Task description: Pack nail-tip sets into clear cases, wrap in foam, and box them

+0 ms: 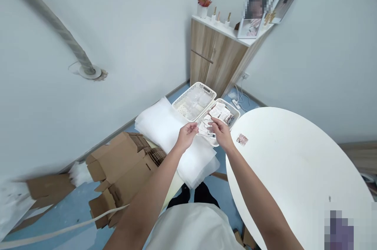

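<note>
The left hand (187, 135) and right hand (221, 132) both pinch what seems to be a small packet (204, 126) by its ends, just above the near end of the basket (232, 107). The packet looks light, thin, floppy and perhaps slippery, so the edges give the best grip. The table (294, 171) lies right of the basket.

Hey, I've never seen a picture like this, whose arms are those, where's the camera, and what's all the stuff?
No machine here: a person wears one camera on the head, looking down, so the two bare arms are their own. The left hand and right hand meet over a white basket of small white packets, fingertips pinching at them; whether one is lifted is too small to tell. A second basket beside it holds clear bags. Next to them lie white foam sheets. On the right, a round white table carries one small packet; on the left lie cardboard boxes.
</note>
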`<action>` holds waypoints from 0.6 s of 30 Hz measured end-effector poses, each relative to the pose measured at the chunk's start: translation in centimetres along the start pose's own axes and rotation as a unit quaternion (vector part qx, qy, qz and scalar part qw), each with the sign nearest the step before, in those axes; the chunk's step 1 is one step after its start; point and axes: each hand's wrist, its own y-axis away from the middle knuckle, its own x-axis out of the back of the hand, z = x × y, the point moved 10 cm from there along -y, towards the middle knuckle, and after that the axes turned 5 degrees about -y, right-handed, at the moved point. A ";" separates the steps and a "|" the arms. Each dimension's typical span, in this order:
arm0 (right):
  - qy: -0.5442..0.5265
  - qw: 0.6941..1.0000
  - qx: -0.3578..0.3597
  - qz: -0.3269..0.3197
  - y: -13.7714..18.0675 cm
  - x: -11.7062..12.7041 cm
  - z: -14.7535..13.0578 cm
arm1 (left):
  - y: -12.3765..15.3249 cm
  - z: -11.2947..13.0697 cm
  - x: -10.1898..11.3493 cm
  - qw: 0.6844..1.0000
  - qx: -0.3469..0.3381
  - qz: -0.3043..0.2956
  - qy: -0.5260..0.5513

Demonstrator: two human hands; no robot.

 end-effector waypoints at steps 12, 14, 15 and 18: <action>0.092 0.981 0.110 0.132 17.8 10.3 -3.2 | 10.1 -0.2 -13.1 0.969 0.081 -0.227 0.054; 0.099 0.978 0.122 0.134 20.3 12.1 -3.0 | 11.9 -0.4 -15.9 0.958 0.087 -0.267 0.050; 0.101 0.977 0.124 0.141 21.6 13.1 -2.7 | 12.9 -0.5 -17.3 0.953 0.090 -0.285 0.043; 0.099 0.972 0.116 0.178 25.6 16.6 -1.4 | 15.7 -1.1 -21.3 0.942 0.088 -0.325 -0.004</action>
